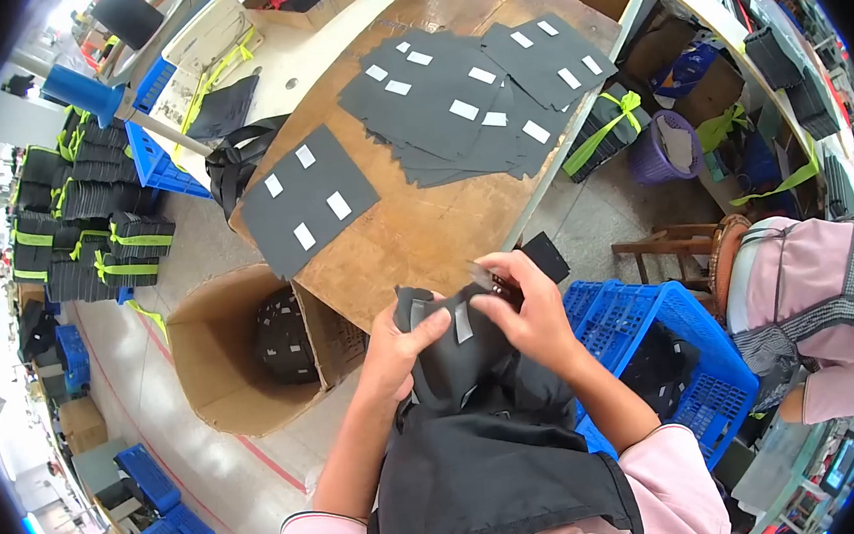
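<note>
A dark grey fabric piece [442,366] with white patches is bunched up in front of my apron [504,482]. My left hand [400,349] pinches its left side, thumb on top. My right hand [531,309] is closed at the upper right of the piece, thumb beside a white patch. From its fingers a small metal tool, apparently thread snips [488,277], sticks out toward the table; its blades are blurred. Beyond my hands, one flat grey piece [309,201] with white patches lies on the wooden table [424,232]. Further back, several similar pieces [455,114] overlap in a spread pile.
An open cardboard box [218,354] holding dark pieces stands left below the table. To my right is a blue plastic crate [640,300] with dark pieces inside. A person in pink [799,278] sits further right. Tied black stacks [83,224] are at far left.
</note>
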`<act>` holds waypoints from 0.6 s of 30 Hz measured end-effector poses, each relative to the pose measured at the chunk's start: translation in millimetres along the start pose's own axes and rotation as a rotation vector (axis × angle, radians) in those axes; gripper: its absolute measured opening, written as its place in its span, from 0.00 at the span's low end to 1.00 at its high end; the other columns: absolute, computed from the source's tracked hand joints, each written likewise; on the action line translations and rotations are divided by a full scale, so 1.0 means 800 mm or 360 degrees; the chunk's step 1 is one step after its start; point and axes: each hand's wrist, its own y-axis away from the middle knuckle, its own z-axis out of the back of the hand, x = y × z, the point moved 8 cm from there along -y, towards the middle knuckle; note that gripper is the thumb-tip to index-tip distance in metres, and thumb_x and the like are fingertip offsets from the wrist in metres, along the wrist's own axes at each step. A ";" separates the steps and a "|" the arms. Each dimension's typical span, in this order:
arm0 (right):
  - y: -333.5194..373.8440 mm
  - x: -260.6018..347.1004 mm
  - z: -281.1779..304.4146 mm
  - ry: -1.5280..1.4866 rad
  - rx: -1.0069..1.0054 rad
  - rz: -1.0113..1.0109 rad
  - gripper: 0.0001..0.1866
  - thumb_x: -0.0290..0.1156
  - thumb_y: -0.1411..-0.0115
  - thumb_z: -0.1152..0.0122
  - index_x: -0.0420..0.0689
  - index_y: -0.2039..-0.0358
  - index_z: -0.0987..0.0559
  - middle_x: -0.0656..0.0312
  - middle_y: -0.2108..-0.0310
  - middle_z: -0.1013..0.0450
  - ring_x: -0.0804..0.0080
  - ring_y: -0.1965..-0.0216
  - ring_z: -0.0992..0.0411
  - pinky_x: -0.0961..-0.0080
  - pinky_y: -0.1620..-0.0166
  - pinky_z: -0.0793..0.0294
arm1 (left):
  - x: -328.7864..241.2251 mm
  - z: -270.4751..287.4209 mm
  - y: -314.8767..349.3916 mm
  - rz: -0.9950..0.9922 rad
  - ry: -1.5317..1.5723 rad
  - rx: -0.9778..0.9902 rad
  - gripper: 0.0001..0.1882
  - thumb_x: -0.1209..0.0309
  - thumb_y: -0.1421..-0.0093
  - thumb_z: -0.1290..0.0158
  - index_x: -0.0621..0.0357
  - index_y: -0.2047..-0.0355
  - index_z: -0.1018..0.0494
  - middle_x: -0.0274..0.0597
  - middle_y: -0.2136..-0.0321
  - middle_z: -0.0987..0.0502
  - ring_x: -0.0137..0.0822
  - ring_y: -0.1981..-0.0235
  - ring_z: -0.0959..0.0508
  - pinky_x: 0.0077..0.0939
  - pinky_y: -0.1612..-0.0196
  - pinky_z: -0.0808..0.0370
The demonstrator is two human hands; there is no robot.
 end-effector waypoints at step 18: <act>0.038 0.063 0.011 0.0755 -0.0323 0.0803 0.15 0.24 0.61 0.32 0.43 0.69 0.22 0.61 0.78 0.32 0.65 0.79 0.33 0.76 0.75 0.34 | -0.028 0.002 0.012 -0.0248 -0.0088 -0.0331 0.13 0.74 0.49 0.40 0.60 0.63 0.28 0.34 0.68 0.26 0.24 0.66 0.28 0.18 0.61 0.30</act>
